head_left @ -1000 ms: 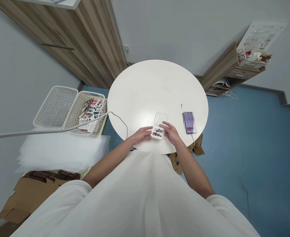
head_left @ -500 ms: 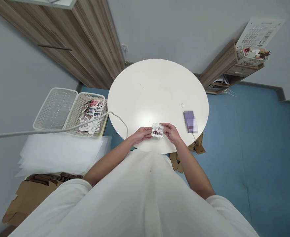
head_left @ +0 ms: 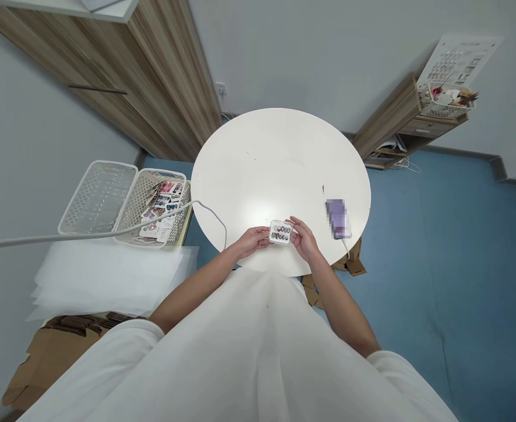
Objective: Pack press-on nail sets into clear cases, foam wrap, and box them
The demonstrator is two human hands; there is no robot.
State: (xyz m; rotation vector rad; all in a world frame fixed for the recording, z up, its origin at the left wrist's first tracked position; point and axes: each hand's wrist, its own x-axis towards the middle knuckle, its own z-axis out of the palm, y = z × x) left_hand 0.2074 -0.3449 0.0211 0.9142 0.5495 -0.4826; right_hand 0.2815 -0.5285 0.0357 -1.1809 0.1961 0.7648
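A small clear plastic case is held just above or on the near edge of the round white table; I cannot tell if it touches the tabletop. Inside it lie two rows of small, dark, shiny oval pieces that look like press-on nails on a white card. My left hand pinches its left side between thumb and fingers. At the right side is my right hand, thumb and fingertips on the case's edge, index finger partly lifted at the far corner.
A purple phone-like object, blurred out, lies on the right with a cable. Left of the table, a white basket holds nail cards beside a basket of clear cases. A grey-white cord crosses the left side. Translucent sheets and cardboard lie below.
The case has tipped so both rows of pieces now show clearly, where the upper row was pale before. My right index finger has lifted slightly. The view has shifted a little.
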